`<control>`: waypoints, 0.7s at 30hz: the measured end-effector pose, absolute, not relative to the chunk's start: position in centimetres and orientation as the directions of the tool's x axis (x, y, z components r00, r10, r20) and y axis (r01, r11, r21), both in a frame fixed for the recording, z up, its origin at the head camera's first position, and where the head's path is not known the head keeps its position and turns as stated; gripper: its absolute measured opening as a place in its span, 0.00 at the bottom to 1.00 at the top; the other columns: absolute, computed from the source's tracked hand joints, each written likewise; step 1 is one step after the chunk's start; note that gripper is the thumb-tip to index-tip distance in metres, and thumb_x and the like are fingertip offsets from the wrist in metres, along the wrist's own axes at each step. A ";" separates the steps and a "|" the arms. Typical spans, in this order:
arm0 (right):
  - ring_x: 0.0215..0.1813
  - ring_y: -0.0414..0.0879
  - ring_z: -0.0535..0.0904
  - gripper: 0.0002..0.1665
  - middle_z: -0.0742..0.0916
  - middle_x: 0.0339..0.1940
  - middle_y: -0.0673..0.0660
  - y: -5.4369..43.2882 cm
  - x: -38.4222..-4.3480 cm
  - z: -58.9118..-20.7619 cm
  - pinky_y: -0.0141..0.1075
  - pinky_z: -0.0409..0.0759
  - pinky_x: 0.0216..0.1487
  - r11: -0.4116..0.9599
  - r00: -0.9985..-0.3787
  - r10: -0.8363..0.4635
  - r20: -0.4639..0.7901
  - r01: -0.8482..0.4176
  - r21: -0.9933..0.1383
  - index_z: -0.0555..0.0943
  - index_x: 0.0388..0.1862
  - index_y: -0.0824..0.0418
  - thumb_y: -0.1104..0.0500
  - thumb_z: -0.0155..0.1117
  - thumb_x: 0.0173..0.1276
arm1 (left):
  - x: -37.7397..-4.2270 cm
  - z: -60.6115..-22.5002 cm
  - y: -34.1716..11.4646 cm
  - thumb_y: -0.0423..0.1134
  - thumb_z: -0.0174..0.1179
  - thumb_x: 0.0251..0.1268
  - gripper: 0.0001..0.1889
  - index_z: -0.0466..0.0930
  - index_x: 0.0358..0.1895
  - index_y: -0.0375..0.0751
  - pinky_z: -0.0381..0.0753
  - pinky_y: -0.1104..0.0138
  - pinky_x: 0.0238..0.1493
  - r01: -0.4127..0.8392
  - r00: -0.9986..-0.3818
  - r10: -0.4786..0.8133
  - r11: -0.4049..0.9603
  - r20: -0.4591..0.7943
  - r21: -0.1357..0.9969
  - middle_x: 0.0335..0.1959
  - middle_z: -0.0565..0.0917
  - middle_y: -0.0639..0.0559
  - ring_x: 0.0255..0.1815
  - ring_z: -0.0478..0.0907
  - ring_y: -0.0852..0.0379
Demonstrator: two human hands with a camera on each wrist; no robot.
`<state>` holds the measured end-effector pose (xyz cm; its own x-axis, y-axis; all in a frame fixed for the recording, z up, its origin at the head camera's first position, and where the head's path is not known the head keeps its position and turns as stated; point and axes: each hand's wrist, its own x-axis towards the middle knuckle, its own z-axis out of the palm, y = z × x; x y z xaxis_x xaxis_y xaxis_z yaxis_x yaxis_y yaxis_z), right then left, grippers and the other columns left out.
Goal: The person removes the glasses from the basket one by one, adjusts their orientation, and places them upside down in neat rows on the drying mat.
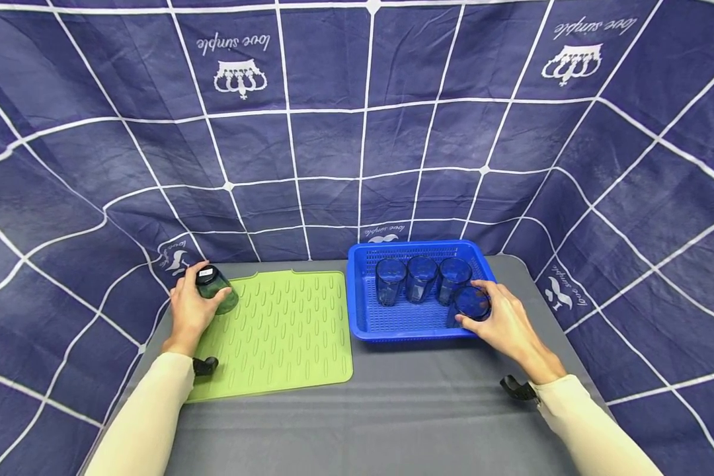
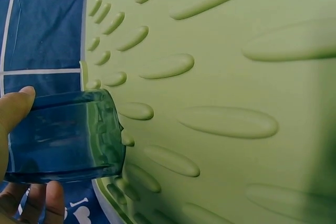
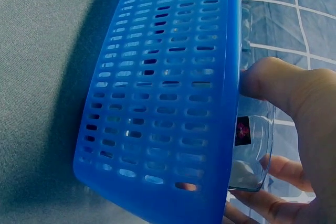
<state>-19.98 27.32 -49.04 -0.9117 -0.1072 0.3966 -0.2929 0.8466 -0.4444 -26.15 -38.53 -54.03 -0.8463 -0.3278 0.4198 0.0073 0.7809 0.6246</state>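
Observation:
My left hand (image 1: 192, 305) grips a blue-tinted drinking glass (image 1: 217, 291) over the far left corner of the green drying mat (image 1: 291, 330). That glass is upside down, its base with a white label facing up. In the left wrist view, the lower end of the glass (image 2: 68, 135) meets the mat's raised ribs, though I cannot tell whether it bears its full weight there. On the other side, my right hand (image 1: 506, 320) holds another blue glass (image 1: 471, 304) by its upper part, in the front right corner of the blue plastic basket (image 1: 359, 297).
Three more blue glasses (image 1: 421, 281) stand in a row along the back of the basket. Both mat and basket lie on a grey tabletop (image 1: 393, 410). Dark blue checked cloth (image 1: 327, 152) rises behind and at both sides.

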 end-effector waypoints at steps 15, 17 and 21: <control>0.44 0.54 0.90 0.47 0.92 0.48 0.63 27.1 -19.3 -48.4 0.52 0.85 0.45 0.836 -0.867 -0.098 0.488 -0.337 -0.432 0.86 0.72 0.62 0.48 0.96 0.55 | -25.7 -53.7 -38.5 0.35 0.85 0.66 0.45 0.72 0.84 0.46 0.66 0.30 0.74 -0.028 -0.866 -0.334 0.777 0.373 0.629 0.71 0.78 0.16 0.68 0.71 0.16; 0.44 0.54 0.91 0.48 0.93 0.49 0.63 27.1 -19.2 -48.1 0.52 0.86 0.45 0.836 -0.863 -0.092 0.496 -0.338 -0.432 0.87 0.72 0.62 0.48 0.97 0.55 | -25.7 -53.6 -38.5 0.35 0.85 0.66 0.45 0.72 0.84 0.46 0.66 0.30 0.74 -0.025 -0.866 -0.330 0.778 0.375 0.627 0.71 0.78 0.16 0.68 0.71 0.16; 0.44 0.53 0.92 0.47 0.93 0.49 0.62 27.1 -18.9 -47.6 0.49 0.86 0.44 0.835 -0.860 -0.078 0.505 -0.333 -0.437 0.87 0.72 0.62 0.48 0.97 0.55 | -25.8 -53.4 -38.3 0.35 0.85 0.66 0.45 0.71 0.84 0.44 0.66 0.31 0.73 -0.027 -0.869 -0.321 0.791 0.377 0.612 0.71 0.79 0.15 0.67 0.72 0.15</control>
<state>-18.93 27.14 -47.62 -0.8596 -0.0784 0.5049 -0.3331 0.8353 -0.4374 -25.84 -38.30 -53.41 -0.8687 -0.3215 0.3768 -0.0273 0.7906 0.6117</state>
